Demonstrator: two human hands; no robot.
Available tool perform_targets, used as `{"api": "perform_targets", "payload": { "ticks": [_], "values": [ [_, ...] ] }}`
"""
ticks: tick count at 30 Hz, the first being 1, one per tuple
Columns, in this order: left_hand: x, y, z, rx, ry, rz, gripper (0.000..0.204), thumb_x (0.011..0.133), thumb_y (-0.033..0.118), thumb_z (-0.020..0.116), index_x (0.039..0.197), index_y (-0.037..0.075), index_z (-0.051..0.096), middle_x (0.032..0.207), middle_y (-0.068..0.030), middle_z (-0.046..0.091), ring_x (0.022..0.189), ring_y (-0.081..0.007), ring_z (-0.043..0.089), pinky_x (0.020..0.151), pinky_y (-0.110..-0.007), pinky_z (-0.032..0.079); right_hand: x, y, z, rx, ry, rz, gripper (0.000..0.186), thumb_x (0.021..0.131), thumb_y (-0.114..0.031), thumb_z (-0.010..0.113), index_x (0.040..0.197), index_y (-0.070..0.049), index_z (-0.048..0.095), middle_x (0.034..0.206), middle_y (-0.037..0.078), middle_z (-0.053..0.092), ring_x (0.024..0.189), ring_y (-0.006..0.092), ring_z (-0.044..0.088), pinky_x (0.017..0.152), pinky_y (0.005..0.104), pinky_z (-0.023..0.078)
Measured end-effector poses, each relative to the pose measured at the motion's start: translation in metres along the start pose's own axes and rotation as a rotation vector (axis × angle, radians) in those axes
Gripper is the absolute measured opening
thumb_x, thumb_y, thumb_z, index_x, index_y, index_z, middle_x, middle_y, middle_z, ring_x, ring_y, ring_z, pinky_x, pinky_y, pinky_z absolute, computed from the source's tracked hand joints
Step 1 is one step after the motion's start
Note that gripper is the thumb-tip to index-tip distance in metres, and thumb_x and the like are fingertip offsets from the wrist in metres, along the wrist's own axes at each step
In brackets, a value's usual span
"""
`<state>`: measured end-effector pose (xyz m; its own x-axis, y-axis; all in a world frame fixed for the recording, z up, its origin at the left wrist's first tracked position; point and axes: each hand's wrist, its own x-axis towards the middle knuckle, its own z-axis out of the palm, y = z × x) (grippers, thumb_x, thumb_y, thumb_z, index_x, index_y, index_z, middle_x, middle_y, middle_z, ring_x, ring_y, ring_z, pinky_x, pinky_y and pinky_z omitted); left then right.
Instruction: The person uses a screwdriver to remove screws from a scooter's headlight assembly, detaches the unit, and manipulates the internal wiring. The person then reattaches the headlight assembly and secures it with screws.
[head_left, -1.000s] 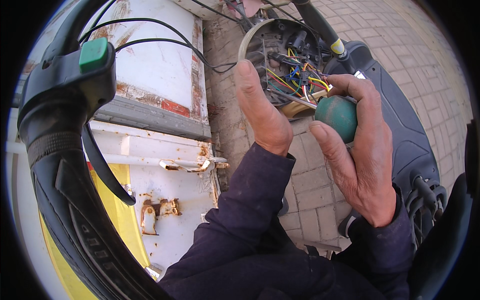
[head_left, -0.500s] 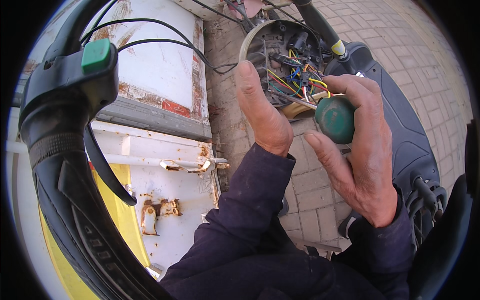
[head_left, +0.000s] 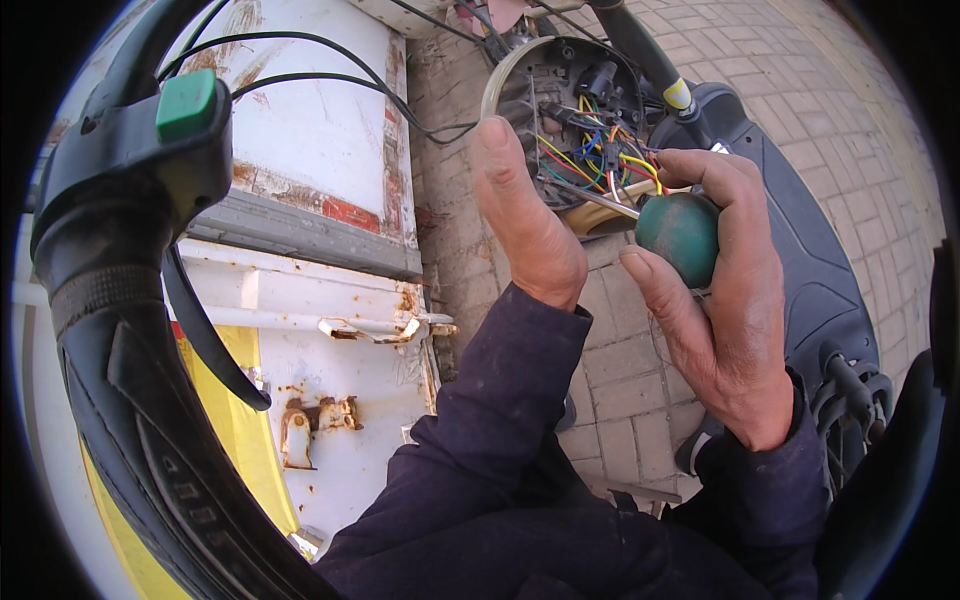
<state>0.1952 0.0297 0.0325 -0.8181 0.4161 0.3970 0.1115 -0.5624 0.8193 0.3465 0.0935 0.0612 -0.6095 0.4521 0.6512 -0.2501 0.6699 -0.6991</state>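
Note:
My right hand (head_left: 735,310) is curled round the rounded green handle of a screwdriver (head_left: 678,238), thumb and forefinger on either side of it. The metal shaft slants up and left from the handle into an open round housing (head_left: 490,92), where its tip is lost from sight. Inside the housing lies a tangle of coloured wires (head_left: 610,150). My left hand (head_left: 530,225) is at the housing's near left side, its thumb straight along the pale rim. The other fingers of that hand are hidden, so its grip does not show.
A black handlebar grip (head_left: 150,400) with a green switch (head_left: 187,105) and a lever fills the left side. Behind it is a rusty white metal body (head_left: 300,170). Black cables (head_left: 330,75) run toward the housing. A dark scooter body (head_left: 800,220) stands right, on brick paving (head_left: 625,400).
The screwdriver handle has shifted slightly right and turned a little in my right hand, and my right thumb has moved up along it. My left hand is nearly unmoved.

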Motion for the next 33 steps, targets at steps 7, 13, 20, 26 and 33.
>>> {"api": "perform_targets", "payload": {
  "ticks": [7, 13, 20, 26, 33],
  "values": [
    [0.004, -0.001, -0.001, 0.087, -0.066, 0.071, 0.057, 0.11, 0.054, 0.04, 0.14, 0.007, 0.053, 0.131, -0.0071, 0.062, 0.118, -0.0186, 0.06, 0.106, -0.037, 0.048, 0.005, 0.001, -0.014, -0.045, -0.069, 0.027, 0.049, 0.093, -0.014, 0.074, 0.135, 0.001, 0.053, 0.12, 0.015, 0.059, 0.11, 0.0261, 0.059, 0.098, 0.0349, 0.047],
    [0.001, -0.003, 0.015, -0.221, 0.039, 0.006, 0.051, 0.109, 0.042, 0.051, 0.138, 0.001, 0.056, 0.127, -0.0106, 0.066, 0.112, -0.0205, 0.065, 0.098, -0.036, 0.053, 0.017, -0.003, -0.016, 0.285, -0.043, 0.273, 0.051, 0.095, -0.023, 0.075, 0.138, -0.003, 0.057, 0.126, 0.008, 0.061, 0.114, 0.0175, 0.059, 0.1, 0.0312, 0.048],
    [0.002, -0.004, 0.022, -0.208, -0.044, 0.028, 0.05, 0.109, 0.043, 0.05, 0.134, 0.001, 0.059, 0.122, -0.009, 0.069, 0.106, -0.0198, 0.066, 0.096, -0.035, 0.053, 0.019, -0.013, -0.034, 0.396, -0.135, 0.453, 0.056, 0.104, -0.039, 0.065, 0.14, 0.0, 0.047, 0.105, 0.005, 0.058, 0.085, 0.0091, 0.054, 0.072, 0.0262, 0.047],
    [-0.008, 0.007, 0.021, -0.302, -0.167, -0.007, 0.049, 0.11, 0.044, 0.049, 0.131, 0.001, 0.06, 0.119, -0.0086, 0.069, 0.104, -0.0191, 0.067, 0.094, -0.035, 0.053, 0.012, -0.015, 0.002, 0.324, 0.153, 0.344, 0.054, 0.103, -0.037, 0.067, 0.134, 0.003, 0.049, 0.101, 0.005, 0.058, 0.082, 0.009, 0.053, 0.069, 0.0261, 0.045],
    [0.0, 0.001, 0.022, -0.171, -0.07, 0.038, 0.05, 0.109, 0.044, 0.049, 0.132, 0.001, 0.06, 0.118, -0.0092, 0.069, 0.104, -0.0196, 0.067, 0.094, -0.034, 0.053, 0.022, 0.013, -0.032, 0.529, -0.231, 0.253, 0.042, 0.1, -0.021, 0.067, 0.132, 0.002, 0.05, 0.099, 0.003, 0.053, 0.086, 0.0099, 0.053, 0.078, 0.0259, 0.046]
  ]
}}
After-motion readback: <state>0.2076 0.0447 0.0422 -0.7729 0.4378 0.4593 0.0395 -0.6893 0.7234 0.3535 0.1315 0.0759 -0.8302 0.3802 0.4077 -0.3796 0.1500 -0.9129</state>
